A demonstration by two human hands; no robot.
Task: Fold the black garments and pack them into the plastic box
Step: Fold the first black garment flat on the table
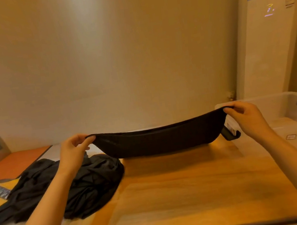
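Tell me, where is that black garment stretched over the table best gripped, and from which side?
At its two upper corners, one from each side, as the left hand and right hand pinch it now. The black garment hangs between them in a sagging band over the table, so end grips probably keep it spread for folding; a middle grip would likely bunch it.

We record the black garment between the fingers as matt cloth; table smooth, glossy wood; box clear plastic.

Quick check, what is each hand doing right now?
Left hand: pinches one end of the black garment.
Right hand: pinches the other end.
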